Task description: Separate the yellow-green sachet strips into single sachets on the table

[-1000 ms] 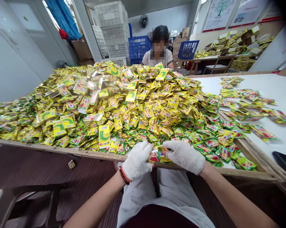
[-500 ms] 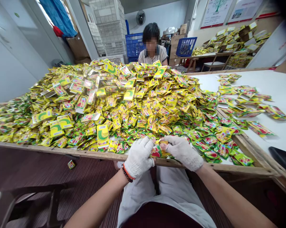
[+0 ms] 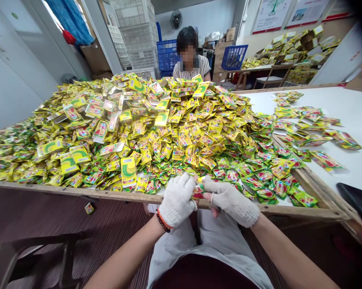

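Observation:
My left hand [image 3: 178, 200], in a white knit glove with bare fingertips, is closed around small printed packets [image 3: 198, 192] in red, green and yellow. How many packets lie in the grip I cannot tell. My right hand [image 3: 231, 201], gloved the same way, is closed at the right end of these packets, its thumb against them. Both hands are just above the front wooden edge [image 3: 108, 194] of the table. Right behind them rises a big heap of yellow and green sachets [image 3: 181, 140], with flat yellow boxes [image 3: 128, 171] among them.
A person [image 3: 192, 60] sits behind the heap. More boxes [image 3: 327, 160] lie on the white tabletop [image 3: 346, 108] at right, near a dark flat object [image 3: 354, 204]. One packet [image 3: 89, 208] is on the floor by a stool [image 3: 42, 249]. White crates [image 3: 135, 36] stand at the back.
My right hand has shifted slightly right and down, with its fingers lower. Less yellow shows between the hands. My left hand stays nearly in place, and the view has shifted slightly.

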Tool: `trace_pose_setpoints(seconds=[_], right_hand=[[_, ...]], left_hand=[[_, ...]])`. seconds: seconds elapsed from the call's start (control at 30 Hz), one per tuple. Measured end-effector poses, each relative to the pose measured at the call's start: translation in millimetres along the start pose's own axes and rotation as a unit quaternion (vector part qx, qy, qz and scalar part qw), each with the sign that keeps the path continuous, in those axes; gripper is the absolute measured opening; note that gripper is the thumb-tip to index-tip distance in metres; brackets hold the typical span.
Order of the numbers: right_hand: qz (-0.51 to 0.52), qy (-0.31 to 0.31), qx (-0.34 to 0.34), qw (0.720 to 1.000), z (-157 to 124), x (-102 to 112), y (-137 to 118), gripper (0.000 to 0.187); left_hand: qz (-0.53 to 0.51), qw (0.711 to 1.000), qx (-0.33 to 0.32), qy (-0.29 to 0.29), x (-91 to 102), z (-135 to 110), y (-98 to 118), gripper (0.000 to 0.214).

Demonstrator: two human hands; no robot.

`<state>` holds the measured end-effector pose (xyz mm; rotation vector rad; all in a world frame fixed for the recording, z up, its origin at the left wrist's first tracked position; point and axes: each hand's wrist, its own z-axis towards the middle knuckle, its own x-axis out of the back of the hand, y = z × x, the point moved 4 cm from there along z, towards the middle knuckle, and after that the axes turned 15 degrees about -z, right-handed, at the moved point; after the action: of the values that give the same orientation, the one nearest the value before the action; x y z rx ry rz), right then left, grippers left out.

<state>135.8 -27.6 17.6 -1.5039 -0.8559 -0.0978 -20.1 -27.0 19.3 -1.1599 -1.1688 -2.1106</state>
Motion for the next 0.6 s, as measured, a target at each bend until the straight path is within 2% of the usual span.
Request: trace_pose_setpoints(seconds=[0.07,0.17,0.23,0.3,0.37,0.43,0.53,0.6], right_hand=[[-0.006,-0.029,0.016,0.999,-1,-4,-5,0.028],[-0.009,-0.002,0.006,1.0,-1,-4,-6,0.032],[-0.002,0.02,-0.008,1.0,-2,-3,-6,0.032],[0.016,0.047,-0.04,0.998,-3,-1,-4,0.028],[0.017,0.086,-0.086,0.992,-3,2,-1,0.026],[0.008,0.108,-0.106,0.988,-3,4,2,0.022],[0.003,0.079,-0.066,0.995,-1,1,7,0.024],[0.029,0.037,-0.044,0.998,-1,-3,12,0.027]], left_hand=[[-0.053,0.999,-0.012,0.004,1.4,0,3,0.065],[-0.217,0.975,0.023,0.031,11.0,3,-5,0.058],[-0.327,0.942,0.078,-0.001,13.5,5,-15,0.048],[-0.389,0.912,0.119,-0.057,11.5,6,-23,0.039],[-0.406,0.902,0.13,-0.071,8.5,6,-27,0.037],[-0.402,0.906,0.13,-0.039,5.9,5,-27,0.033],[-0.396,0.908,0.135,0.001,2.2,4,-21,0.027],[-0.404,0.905,0.137,-0.006,0.7,2,-16,0.027]])
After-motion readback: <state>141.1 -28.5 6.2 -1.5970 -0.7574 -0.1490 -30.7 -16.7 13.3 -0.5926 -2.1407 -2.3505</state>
